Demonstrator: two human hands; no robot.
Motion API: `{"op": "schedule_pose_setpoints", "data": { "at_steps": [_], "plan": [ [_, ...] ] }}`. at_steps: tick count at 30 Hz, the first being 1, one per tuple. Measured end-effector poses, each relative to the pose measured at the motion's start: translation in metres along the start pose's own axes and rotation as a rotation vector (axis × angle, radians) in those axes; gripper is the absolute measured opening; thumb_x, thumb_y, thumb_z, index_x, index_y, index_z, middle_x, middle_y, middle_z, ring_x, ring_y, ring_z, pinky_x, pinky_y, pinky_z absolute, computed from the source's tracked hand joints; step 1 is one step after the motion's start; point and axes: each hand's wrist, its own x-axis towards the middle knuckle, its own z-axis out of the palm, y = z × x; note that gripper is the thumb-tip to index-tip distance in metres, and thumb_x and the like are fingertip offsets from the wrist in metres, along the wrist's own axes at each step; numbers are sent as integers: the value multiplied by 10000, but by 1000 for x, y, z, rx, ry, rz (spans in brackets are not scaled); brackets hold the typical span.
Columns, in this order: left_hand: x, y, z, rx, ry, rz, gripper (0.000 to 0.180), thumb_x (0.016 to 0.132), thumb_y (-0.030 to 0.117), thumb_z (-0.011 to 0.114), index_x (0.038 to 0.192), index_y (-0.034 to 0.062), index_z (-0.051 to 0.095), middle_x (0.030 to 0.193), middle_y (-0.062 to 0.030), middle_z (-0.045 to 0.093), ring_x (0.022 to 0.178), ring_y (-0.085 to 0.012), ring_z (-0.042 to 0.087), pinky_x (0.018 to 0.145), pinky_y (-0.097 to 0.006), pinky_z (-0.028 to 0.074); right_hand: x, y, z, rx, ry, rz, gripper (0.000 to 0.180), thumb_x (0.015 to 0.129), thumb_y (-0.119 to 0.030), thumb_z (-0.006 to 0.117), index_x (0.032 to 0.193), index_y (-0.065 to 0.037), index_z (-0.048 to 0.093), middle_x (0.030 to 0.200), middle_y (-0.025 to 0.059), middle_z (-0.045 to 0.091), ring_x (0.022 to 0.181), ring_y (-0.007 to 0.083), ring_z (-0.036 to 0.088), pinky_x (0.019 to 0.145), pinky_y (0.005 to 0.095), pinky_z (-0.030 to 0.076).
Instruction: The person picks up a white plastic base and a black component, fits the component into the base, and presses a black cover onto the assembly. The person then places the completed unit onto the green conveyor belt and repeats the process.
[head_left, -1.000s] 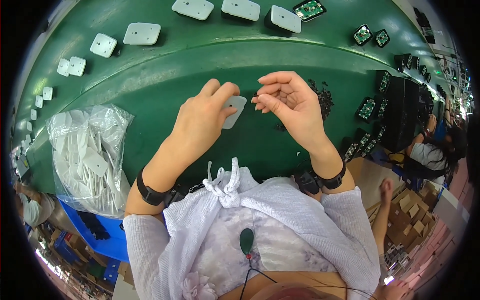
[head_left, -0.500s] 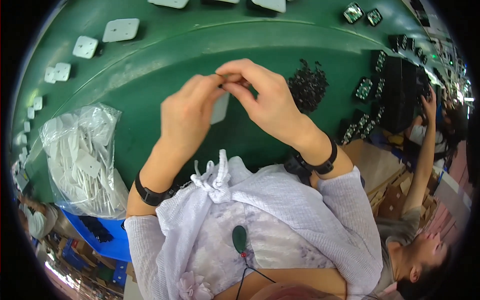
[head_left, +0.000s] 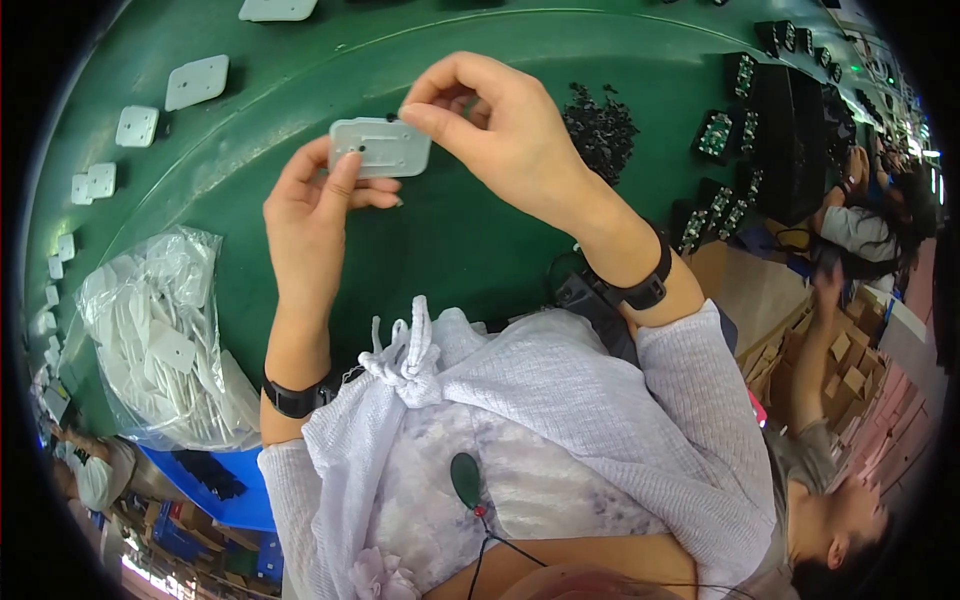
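Observation:
My left hand (head_left: pixel 308 215) holds a small rounded rectangular white plastic cover (head_left: pixel 395 160), thumb on its face and fingers behind. A raised rim and a small dark spot show on that face. At the cover's far right edge, the thumb and forefinger of my right hand (head_left: pixel 520 140) are pinched on a small black part (head_left: pixel 392 117), mostly hidden by the fingertips. Right of that hand lies a heap of small black parts (head_left: pixel 600 130) on the green work surface (head_left: pixel 440 260).
A clear plastic bag of white covers (head_left: pixel 170 340) lies at the left, by a blue bin (head_left: pixel 235 495). White covers (head_left: pixel 197 82) sit along the far left. Black housings with green circuit boards (head_left: pixel 715 135) stand at the right near a black box (head_left: pixel 790 140). A co-worker (head_left: pixel 810 460) is at the right.
Both hands have moved up and slightly left, and have drawn apart. The white cover, mostly hidden before, has been raised and turned so its face shows.

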Motion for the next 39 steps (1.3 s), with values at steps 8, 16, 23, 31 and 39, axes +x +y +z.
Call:
{"op": "schedule_pose_setpoints", "data": {
  "at_steps": [8, 16, 23, 31, 39],
  "plan": [
    [-12, -6, 9, -283, -22, -101, 164, 947, 80, 567, 1043, -51, 548, 964, -170, 664, 859, -226, 695, 810, -301, 562, -26, -2, 15, -127, 81, -135, 60, 815, -32, 686, 861, -20, 650, 813, 18, 588, 659, 86, 495, 558, 214, 375],
    [-18, -8, 10, -290, -103, 66, 158, 929, -9, 556, 1073, -70, 542, 1063, -130, 615, 972, -220, 657, 881, -312, 537, -28, 5, 28, -252, 116, -249, 76, 800, -29, 704, 846, -26, 644, 799, 21, 584, 661, 91, 505, 550, 214, 370],
    [-18, -10, 10, -30, -62, 382, 80, 902, -37, 583, 964, -81, 560, 1025, -94, 515, 887, -183, 634, 841, -288, 543, -31, 4, 36, -50, 116, -142, 90, 809, -27, 698, 846, -39, 617, 773, 16, 557, 650, 84, 491, 544, 214, 369],
    [-15, -12, 9, -27, -89, 388, 58, 917, -18, 572, 941, -69, 559, 1003, -100, 535, 835, -164, 634, 736, -270, 548, -27, 16, 35, -191, 184, -450, 136, 780, 22, 707, 848, -45, 610, 779, 45, 564, 683, 110, 533, 517, 223, 392],
    [-20, -2, 9, -145, -121, 173, 89, 938, 16, 557, 954, -72, 555, 966, -100, 556, 783, -185, 653, 699, -272, 553, -31, -4, 10, -202, 56, -164, 328, 751, -155, 783, 996, -48, 592, 1018, 25, 528, 767, 113, 468, 641, 226, 359]
  ]
}}
